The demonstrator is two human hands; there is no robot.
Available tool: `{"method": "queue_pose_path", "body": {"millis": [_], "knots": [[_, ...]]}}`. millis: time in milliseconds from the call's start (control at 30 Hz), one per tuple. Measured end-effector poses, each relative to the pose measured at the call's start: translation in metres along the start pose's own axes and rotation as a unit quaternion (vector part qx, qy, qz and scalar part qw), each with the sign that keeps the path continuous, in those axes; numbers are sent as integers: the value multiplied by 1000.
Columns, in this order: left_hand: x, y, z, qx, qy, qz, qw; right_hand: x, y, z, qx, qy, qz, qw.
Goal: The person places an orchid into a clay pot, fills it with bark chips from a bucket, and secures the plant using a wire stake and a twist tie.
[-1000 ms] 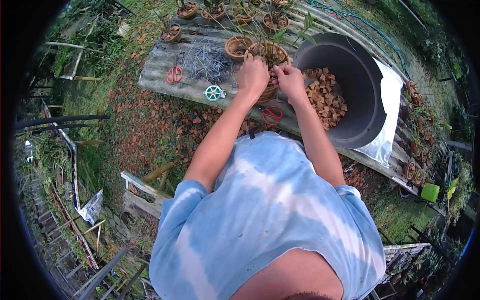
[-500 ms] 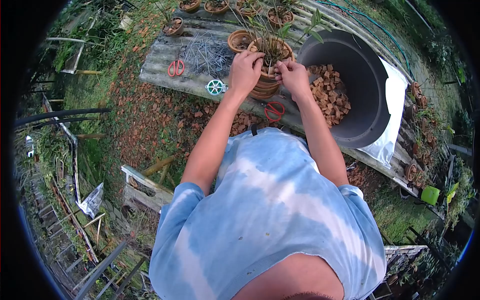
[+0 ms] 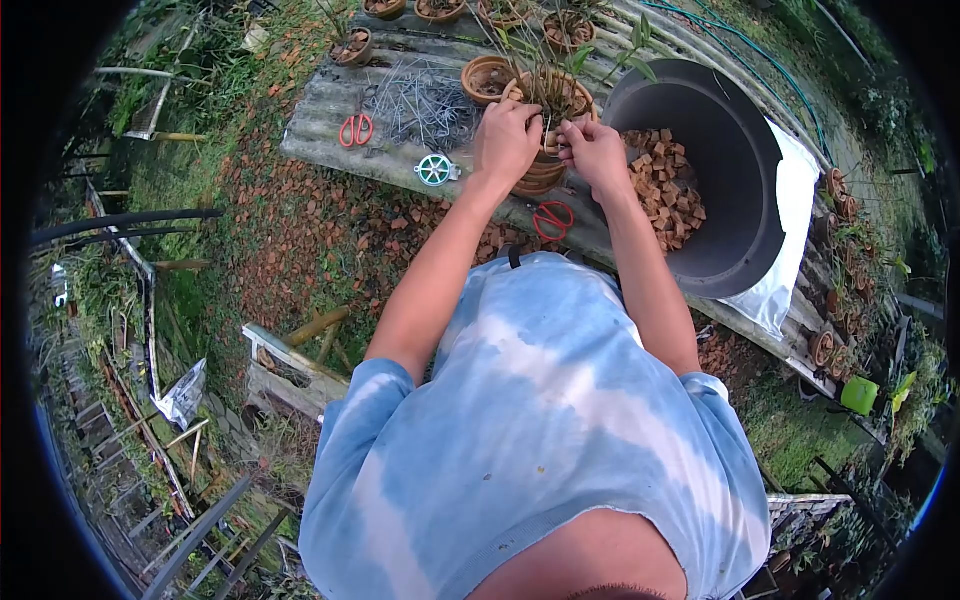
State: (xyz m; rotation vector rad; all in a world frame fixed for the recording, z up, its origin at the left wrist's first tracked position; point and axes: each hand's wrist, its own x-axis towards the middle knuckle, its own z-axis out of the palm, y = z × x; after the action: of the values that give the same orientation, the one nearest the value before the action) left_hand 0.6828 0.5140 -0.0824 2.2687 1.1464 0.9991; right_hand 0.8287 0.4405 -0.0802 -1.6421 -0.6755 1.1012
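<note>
A leafy plant stands in a clay pot on top of a stack of pots. At the pot's left front rim is my left hand, its fingers bent and pressed together; what they hold is hidden. My right hand is pinched at the right front of the same pot, on something too small to make out. Red-handled scissors lie below the stack. A green and white wire reel is left of my left hand.
A big dark tub holding brown cubes stands at the right on white sheeting. Cut wires and another pair of red scissors lie at the left. More potted plants line the far edge.
The view has shifted slightly. Both hands remain at the pot, with small changes in finger position.
</note>
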Motion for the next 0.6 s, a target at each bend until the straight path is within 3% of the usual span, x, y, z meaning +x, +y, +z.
{"method": "queue_pose_path", "body": {"millis": [200, 300, 400, 600], "knots": [[8, 12, -1, 39, -15, -64, 997, -1, -3, 0, -28, -5, 19, 999], [18, 21, -7, -14, -89, -181, 979, -1, -3, 0, -32, -4, 17, 999], [19, 17, 2, 38, -42, -158, 986, 1, 0, 1, -34, -4, 6, 999], [20, 18, 0, 20, -83, -192, 978, 0, 0, 4, -33, 34, -32, 998]]}}
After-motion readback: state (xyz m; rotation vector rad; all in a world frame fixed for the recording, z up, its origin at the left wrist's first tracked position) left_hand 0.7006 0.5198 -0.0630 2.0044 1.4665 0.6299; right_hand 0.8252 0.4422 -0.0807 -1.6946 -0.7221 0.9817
